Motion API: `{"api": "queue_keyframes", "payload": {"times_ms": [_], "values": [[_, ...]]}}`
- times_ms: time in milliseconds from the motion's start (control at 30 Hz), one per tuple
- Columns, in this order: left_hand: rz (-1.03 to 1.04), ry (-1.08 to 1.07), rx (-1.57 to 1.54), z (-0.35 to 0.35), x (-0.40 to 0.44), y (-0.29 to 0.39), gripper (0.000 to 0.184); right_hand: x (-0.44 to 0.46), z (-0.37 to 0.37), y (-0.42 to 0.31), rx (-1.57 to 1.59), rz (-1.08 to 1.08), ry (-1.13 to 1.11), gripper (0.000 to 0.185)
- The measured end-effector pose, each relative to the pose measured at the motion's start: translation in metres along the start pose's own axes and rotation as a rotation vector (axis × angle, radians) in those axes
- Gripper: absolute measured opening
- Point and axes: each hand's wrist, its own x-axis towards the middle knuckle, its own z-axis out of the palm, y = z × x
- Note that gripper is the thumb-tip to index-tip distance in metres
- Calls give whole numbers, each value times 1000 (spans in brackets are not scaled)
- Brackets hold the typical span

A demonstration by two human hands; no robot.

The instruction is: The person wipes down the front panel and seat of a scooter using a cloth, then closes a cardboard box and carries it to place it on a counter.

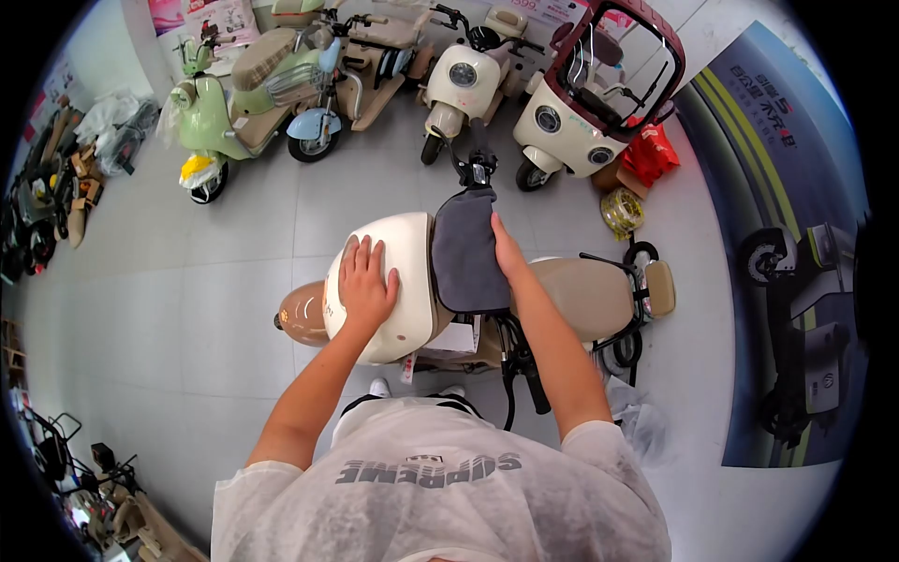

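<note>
A cream-and-brown electric scooter stands crosswise in front of me, its cream front panel to the left and its tan seat to the right. My left hand lies flat on that panel, fingers spread. A dark grey cloth cover with a black edge lies over the handlebar area. Along its right edge, my right hand touches it; one digit shows straight, while the other fingers are hidden. The near handlebar grip points towards me, and the far end with its grip sticks out beyond the cover.
Parked along the back are a green scooter, a blue one, a cream one and a canopied vehicle. A red bag and a yellow tape roll sit right. A scooter poster borders the right side.
</note>
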Motion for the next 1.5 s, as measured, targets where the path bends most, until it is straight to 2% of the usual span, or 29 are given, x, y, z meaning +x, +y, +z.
{"api": "queue_keyframes", "payload": {"times_ms": [67, 133, 367, 467, 500, 567, 767, 833, 867, 900, 1000, 1033, 1100, 1167, 1233, 1300, 1367, 1433, 1500], "values": [[-8, -3, -1, -1, -2, 1, 53, 1, -3, 9, -6, 50, -9, 73], [-14, -4, -1, -3, -4, 2, 53, -5, -2, 25, 2, -149, 12, 67], [-28, 17, 0, -2, -6, 5, 53, -74, 1, 23, -204, -116, -44, 61], [-31, 7, 3, -3, -7, 6, 53, -81, 24, 24, -1026, -653, 387, 54], [-37, 0, 8, -3, -6, 6, 53, -83, 33, 17, -1026, -657, 389, 54], [-26, 13, 17, -1, -5, 6, 53, -83, 50, 1, -1504, -755, 369, 58], [-13, 37, 4, -3, -6, 4, 53, -54, 83, -12, -1703, -803, 274, 58], [-25, 35, 7, -3, -7, 3, 53, -37, 89, -7, -1862, -797, 211, 55], [-18, 38, 1, -3, -6, 2, 53, -27, 91, -6, -1925, -832, 211, 48], [-10, 39, -5, -3, -7, 3, 54, -20, 94, -7, -1924, -834, 196, 48], [-22, 29, -10, 0, -8, 0, 55, 1, 103, -14, -1632, -813, 186, 39], [-17, 29, -11, 1, -8, 0, 55, 8, 103, -13, -1635, -821, 175, 39], [-30, 6, -6, 1, -9, -1, 57, 13, 105, -13, -1441, -812, 74, 40], [-1, 25, -29, 0, -6, -2, 59, 13, 106, -16, -1440, -812, 48, 41], [-7, 1, -39, -7, -2, 3, 63, 11, 108, -21, -1241, -690, -7, 41], [4, 28, -140, -11, 2, 12, 68, 9, 108, -24, -1179, -711, -30, 42], [-35, 74, -179, -5, 17, 18, 70, 6, 103, -25, -1112, -721, -47, 42], [-327, 44, -484, 15, 37, 13, 70, 3, 100, -30, -1028, -690, -48, 42], [-352, 37, -456, 29, 55, 7, 70, 0, 97, -31, -1009, -706, -52, 42]]}}
